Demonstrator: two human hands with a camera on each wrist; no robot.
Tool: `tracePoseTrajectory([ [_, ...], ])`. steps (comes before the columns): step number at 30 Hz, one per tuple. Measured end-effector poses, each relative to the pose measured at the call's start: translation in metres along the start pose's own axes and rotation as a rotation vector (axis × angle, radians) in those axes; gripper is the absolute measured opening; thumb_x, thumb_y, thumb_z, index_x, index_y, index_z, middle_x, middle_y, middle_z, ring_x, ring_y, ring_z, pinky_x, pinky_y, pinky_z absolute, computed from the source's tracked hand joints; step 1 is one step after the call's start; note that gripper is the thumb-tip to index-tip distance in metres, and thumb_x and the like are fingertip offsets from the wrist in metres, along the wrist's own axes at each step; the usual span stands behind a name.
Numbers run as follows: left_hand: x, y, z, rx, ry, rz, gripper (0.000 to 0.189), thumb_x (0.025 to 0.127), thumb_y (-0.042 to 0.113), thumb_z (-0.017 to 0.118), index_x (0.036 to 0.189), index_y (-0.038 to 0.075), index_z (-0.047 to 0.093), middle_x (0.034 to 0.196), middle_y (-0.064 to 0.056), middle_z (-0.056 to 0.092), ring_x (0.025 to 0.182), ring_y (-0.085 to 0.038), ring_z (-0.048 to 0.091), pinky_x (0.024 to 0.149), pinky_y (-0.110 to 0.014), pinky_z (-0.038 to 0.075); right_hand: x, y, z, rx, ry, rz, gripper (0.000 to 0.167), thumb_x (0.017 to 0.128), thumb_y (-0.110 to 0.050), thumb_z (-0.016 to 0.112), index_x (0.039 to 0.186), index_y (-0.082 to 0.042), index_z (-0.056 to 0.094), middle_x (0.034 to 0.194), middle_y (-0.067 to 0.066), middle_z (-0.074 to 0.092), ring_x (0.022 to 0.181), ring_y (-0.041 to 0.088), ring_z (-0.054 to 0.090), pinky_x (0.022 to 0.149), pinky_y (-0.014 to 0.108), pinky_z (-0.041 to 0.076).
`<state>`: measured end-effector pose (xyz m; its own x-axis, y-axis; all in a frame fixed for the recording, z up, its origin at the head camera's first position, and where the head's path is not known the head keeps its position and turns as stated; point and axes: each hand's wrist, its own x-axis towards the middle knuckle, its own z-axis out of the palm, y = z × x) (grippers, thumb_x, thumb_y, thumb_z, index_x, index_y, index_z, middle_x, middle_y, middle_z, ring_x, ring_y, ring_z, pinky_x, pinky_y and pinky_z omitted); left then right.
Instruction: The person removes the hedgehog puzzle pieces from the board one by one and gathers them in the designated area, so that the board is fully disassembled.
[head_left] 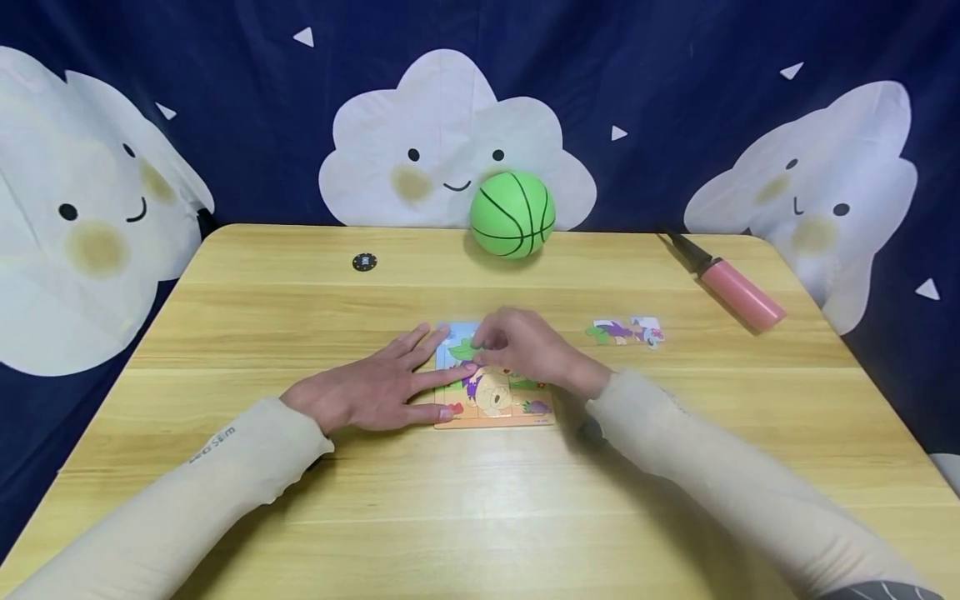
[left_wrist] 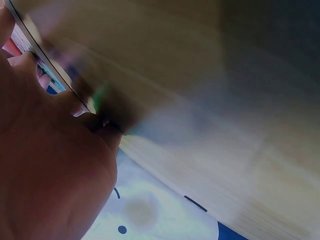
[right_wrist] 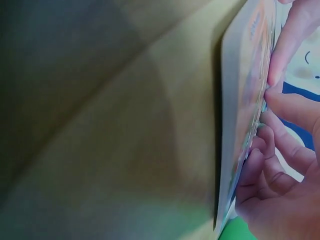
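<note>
A picture puzzle with a cartoon figure and an orange lower border lies mid-table. My left hand rests flat with fingers spread, some reaching across the puzzle's left side. From the right, my right hand bends over the upper part, its thumb and index finger pinching a puzzle piece at the board; the fingers mostly hide that piece. A green leaf picture shows beside the fingertips. In the right wrist view, the curled right fingers touch the puzzle's face. Much of the left wrist view is blurred table.
Loose puzzle pieces lie right of the board. Farther back are a green ball and a black round chip. A pink pump with a black nozzle lies at the right. A dark blue curtain hangs behind the table.
</note>
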<state>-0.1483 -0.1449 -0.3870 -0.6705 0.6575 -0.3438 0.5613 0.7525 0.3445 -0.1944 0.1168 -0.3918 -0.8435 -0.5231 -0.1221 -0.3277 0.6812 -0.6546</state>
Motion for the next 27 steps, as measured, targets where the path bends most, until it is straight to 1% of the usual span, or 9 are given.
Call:
tracePoseTrajectory([
  [3, 0.000, 0.000, 0.000, 0.001, -0.002, 0.000, 0.067, 0.107, 0.074, 0.046, 0.168, 0.057, 0.025, 0.185, -0.003, -0.009, 0.172, -0.034, -0.009, 0.135, -0.066, 0.021, 0.001, 0.000, 0.000, -0.006, -0.018, -0.012, 0.016, 0.099, -0.015, 0.082, 0.113, -0.008, 0.080, 0.105, 0.006, 0.077, 0.098, 0.020, 0.070, 0.093, 0.038, 0.061],
  [8, 0.000, 0.000, 0.000, 0.001, -0.006, -0.001, 0.067, 0.107, 0.074, 0.046, 0.168, 0.055, 0.026, 0.185, -0.003, -0.010, 0.172, -0.034, -0.009, 0.136, -0.066, 0.018, 0.004, -0.002, -0.002, -0.004, -0.058, 0.000, 0.017, 0.100, -0.013, 0.080, 0.115, -0.007, 0.078, 0.104, 0.006, 0.077, 0.097, 0.020, 0.070, 0.093, 0.038, 0.061],
  [13, 0.001, -0.001, 0.000, 0.012, -0.018, -0.005, 0.068, 0.107, 0.075, 0.045, 0.169, 0.055, 0.025, 0.185, -0.002, -0.012, 0.172, -0.035, -0.011, 0.137, -0.065, 0.016, 0.006, -0.003, -0.001, 0.010, -0.074, 0.031, 0.012, 0.102, -0.014, 0.077, 0.113, -0.009, 0.076, 0.102, 0.004, 0.076, 0.092, 0.018, 0.068, 0.085, 0.033, 0.059],
  [18, 0.002, -0.001, 0.001, 0.020, -0.015, 0.001, 0.068, 0.107, 0.074, 0.046, 0.169, 0.055, 0.025, 0.185, -0.003, -0.011, 0.172, -0.034, -0.010, 0.137, -0.064, 0.015, 0.005, -0.001, -0.001, 0.012, -0.053, 0.000, 0.011, 0.103, -0.014, 0.077, 0.112, -0.009, 0.076, 0.100, 0.003, 0.075, 0.090, 0.017, 0.067, 0.083, 0.032, 0.058],
  [22, 0.001, -0.001, 0.001, 0.018, -0.008, 0.009, 0.068, 0.107, 0.074, 0.046, 0.169, 0.055, 0.025, 0.185, -0.003, -0.010, 0.172, -0.035, -0.009, 0.137, -0.064, 0.015, 0.004, 0.003, -0.002, 0.010, -0.030, -0.046, 0.011, 0.102, -0.014, 0.077, 0.111, -0.009, 0.076, 0.102, 0.003, 0.075, 0.090, 0.017, 0.067, 0.085, 0.033, 0.059],
  [27, 0.001, -0.001, 0.001, 0.017, -0.007, 0.005, 0.068, 0.107, 0.075, 0.045, 0.169, 0.056, 0.024, 0.185, -0.002, -0.011, 0.172, -0.035, -0.009, 0.136, -0.065, 0.017, 0.003, 0.008, -0.006, 0.004, 0.009, -0.080, 0.013, 0.102, -0.015, 0.077, 0.112, -0.008, 0.076, 0.105, 0.005, 0.075, 0.093, 0.018, 0.068, 0.088, 0.035, 0.060],
])
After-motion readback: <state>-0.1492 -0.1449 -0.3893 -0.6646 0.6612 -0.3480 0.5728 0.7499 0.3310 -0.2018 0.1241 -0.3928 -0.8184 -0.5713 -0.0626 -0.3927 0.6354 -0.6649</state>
